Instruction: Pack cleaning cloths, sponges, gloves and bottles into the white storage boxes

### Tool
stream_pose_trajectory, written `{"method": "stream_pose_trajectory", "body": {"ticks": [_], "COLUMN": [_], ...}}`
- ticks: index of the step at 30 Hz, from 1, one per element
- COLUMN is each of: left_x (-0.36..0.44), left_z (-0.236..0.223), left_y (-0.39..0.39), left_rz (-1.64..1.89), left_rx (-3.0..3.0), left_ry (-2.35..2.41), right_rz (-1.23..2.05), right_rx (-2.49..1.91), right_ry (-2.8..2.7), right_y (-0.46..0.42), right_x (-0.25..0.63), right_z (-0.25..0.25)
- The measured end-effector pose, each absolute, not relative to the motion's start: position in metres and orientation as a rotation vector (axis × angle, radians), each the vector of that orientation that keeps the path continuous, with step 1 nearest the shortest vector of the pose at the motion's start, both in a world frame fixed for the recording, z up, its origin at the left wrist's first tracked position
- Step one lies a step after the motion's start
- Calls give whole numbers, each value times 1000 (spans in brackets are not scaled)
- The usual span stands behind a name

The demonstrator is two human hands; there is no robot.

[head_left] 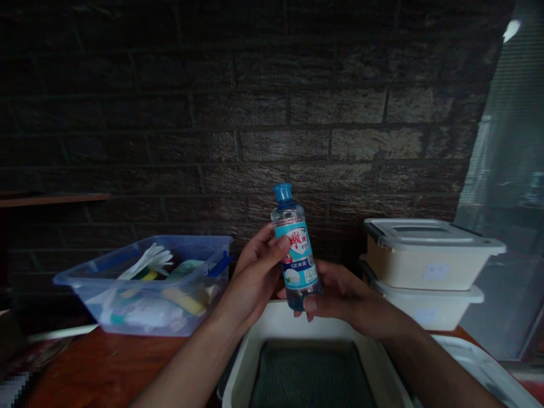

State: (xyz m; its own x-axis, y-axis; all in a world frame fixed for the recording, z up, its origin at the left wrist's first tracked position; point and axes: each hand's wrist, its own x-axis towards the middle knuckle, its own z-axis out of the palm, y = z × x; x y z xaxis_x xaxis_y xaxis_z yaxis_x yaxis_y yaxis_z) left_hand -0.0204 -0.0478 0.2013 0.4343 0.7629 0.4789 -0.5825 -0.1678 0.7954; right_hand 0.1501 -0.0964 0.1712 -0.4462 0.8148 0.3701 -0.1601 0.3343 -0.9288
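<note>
A small clear bottle point(294, 243) with a blue cap and a blue-and-white label is held upright in front of me. My left hand point(254, 272) wraps its side, thumb on the label. My right hand point(340, 292) grips its base from the right, fingers curled under it. Below both hands stands an open white bin point(272, 334) with a dark mesh mat point(310, 377) on its floor.
A clear blue-tinted tub point(85, 289) with white gloves, sponges and cloths stands at the left on the reddish wooden table point(102, 368). Two stacked beige lidded boxes point(429, 255) stand at the right. A dark brick wall is behind. A white lid point(480, 362) lies at the lower right.
</note>
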Motion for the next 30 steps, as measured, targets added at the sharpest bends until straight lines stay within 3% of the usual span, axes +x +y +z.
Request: {"method": "stream_pose_trajectory", "body": {"ticks": [15,30], "left_x": [-21,-18], "left_z": [205,198], "left_y": [-46,-44], "left_rz": [1199,1201], "left_rx": [1243,1315], "left_ry": [198,263], "right_rz": [1386,1215], "right_rx": [-433,-588], "right_ry": [-1637,-1563], "right_y": [-95,-95], "right_x": [152,142], "right_z": [167,166]}}
